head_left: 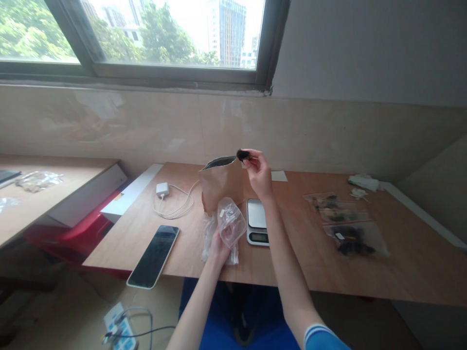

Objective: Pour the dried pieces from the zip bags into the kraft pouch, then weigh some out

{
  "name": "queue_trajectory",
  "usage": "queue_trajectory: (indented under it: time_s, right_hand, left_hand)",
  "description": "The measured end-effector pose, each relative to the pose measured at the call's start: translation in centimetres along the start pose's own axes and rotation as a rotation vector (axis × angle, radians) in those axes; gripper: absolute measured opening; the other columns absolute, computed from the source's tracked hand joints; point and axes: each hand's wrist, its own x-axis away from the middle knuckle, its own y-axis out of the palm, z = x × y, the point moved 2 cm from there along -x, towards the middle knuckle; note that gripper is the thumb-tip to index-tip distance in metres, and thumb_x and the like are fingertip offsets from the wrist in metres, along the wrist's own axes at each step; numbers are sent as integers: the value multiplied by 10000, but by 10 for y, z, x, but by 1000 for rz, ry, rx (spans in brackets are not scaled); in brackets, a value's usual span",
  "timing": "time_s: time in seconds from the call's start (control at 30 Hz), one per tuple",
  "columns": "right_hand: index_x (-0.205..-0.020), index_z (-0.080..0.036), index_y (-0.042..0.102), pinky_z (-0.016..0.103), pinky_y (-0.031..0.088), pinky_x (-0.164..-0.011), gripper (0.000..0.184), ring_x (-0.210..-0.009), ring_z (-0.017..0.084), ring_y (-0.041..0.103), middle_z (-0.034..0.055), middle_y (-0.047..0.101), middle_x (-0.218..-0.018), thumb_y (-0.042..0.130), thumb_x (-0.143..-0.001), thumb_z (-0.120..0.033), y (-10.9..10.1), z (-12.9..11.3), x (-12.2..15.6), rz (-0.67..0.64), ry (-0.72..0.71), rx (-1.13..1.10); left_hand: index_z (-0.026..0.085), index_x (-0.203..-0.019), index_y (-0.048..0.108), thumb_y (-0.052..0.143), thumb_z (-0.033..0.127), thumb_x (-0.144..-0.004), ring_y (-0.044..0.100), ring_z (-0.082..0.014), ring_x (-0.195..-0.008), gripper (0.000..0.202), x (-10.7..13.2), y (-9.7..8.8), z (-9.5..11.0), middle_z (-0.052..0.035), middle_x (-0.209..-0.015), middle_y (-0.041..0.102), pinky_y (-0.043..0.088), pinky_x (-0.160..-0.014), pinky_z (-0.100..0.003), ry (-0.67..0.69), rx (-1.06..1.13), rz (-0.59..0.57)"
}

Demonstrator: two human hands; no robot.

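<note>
Dark-screened phone (153,256) on the surface (412,262), its lower end overhanging the near edge; beyond it, a white charger (162,190) with looped cable (174,216). Power strip (126,328) on the floor (78,311). Above, a window (175,74) showing trees (164,36) and a tall building (232,34).

brown bag (223,187); black lump (242,155); blue sleeve (324,339), white-striped.

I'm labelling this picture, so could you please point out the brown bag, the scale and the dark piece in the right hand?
Brown bag (221,185): head view, on its front, below the opening.
Scale (257,214): head view, on its silver weighing plate.
Dark piece (242,155): head view, on its visible middle.
</note>
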Motion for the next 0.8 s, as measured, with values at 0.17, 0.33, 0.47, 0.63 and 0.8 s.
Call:
queue_trajectory:
  time_s: [0.17,0.33,0.47,0.63,0.8]
  right_hand:
    - [-992,-210,584,309,465,-874,180,-954,164,571,57,607,-1024,459,-863,-214,26,22,-32,-136,-120,184]
    - [-985,-207,585,313,456,-886,234,-948,168,559,60,599,-988,394,-866,-141,36,34,-27,-241,-140,257]
    - [-1031,-206,585,322,435,-930,258,-1001,172,549,66,599,-1033,393,-871,-144,32,33,-23,-267,-139,283]
    - [-1042,-181,628,324,407,-989,371,-1083,167,547,78,593,-1134,332,-845,-78,30,30,-22,-421,-116,313]
    - [-1122,-227,608,363,340,-1066,472,-1214,158,470,30,592,-1214,308,-818,-27,29,22,-16,-429,-103,345]
  left_hand:
    - [146,-772,632,469,66,-825,639,-112,-607,190,0,1,0,-16,-670,654,541,-636,-233,-26,-22,56]
    - [157,-768,638,473,64,-819,626,-114,-590,195,1,3,1,-21,-653,646,529,-597,-223,-34,-19,67]
    - [149,-777,643,469,52,-809,636,-123,-623,202,1,2,1,-31,-671,651,529,-616,-227,-33,-8,60]
    - [133,-760,639,452,54,-798,655,-150,-645,207,-1,1,1,-55,-686,666,540,-615,-252,-2,-6,59]
    - [118,-745,638,464,42,-778,649,-156,-617,193,-3,-2,0,-62,-663,661,535,-585,-256,19,-4,36]
